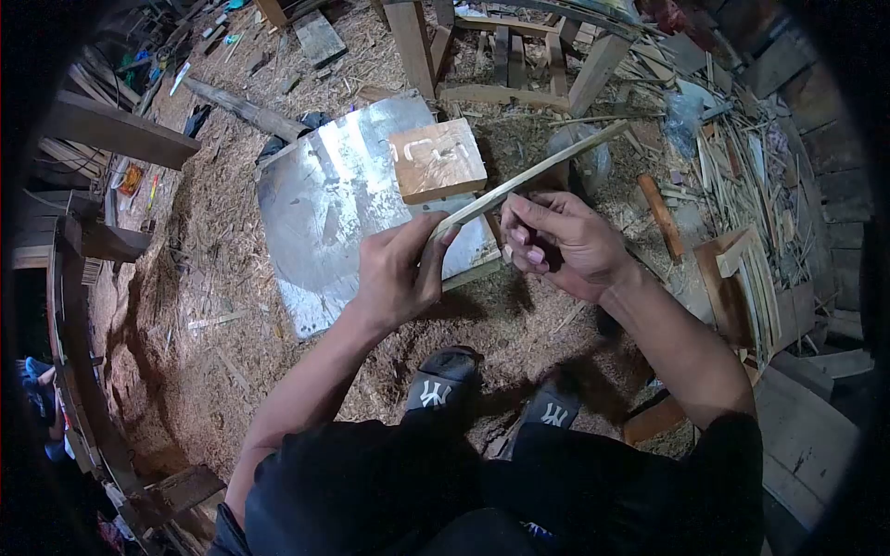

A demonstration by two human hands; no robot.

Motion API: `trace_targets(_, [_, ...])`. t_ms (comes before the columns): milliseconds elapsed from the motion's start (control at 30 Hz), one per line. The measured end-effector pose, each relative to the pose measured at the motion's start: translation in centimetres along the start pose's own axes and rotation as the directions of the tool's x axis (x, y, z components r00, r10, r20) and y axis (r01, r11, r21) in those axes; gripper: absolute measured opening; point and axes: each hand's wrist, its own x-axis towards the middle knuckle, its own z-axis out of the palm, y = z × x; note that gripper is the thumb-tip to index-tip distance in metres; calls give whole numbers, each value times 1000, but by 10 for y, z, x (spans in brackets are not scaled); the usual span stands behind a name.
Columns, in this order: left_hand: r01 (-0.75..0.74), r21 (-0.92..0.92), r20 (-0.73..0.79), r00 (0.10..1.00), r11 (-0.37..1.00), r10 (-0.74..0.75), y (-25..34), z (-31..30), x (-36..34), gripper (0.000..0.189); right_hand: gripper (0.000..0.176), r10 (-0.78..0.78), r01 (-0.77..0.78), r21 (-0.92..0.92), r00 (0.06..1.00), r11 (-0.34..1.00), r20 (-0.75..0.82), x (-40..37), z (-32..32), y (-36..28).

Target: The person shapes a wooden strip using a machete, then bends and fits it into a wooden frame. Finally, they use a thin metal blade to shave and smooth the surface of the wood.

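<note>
My left hand (403,264) is closed round the near end of a thin, pale wooden strip (565,156), which slants up to the right. My right hand (570,236) is at the strip's middle, with its thumb tip against the lower edge and its other fingers curled below. Whether anything else lies inside those curled fingers is hidden. Below and beyond the strip, a thick wooden block (436,159) with pale markings on top rests on a worn metal sheet (315,208).
Sawdust and shavings (232,371) cover the ground. Scrap sticks (742,185) are heaped at the right, near a reddish-brown wooden piece (660,218). A wooden frame (505,93) stands ahead, and timber framing (83,324) lines the left. My sandalled feet (440,385) are below my hands.
</note>
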Motion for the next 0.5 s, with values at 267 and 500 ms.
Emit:
trace_targets(267, [283,-28,106,955,959,-278,14,-2,5,20,22,-134,41,-395,968,918,-212,-4,14,-9])
trace_targets(500, [351,-69,121,932,934,-341,6,-1,7,25,21,-391,124,-857,915,501,-96,-2,13,-10])
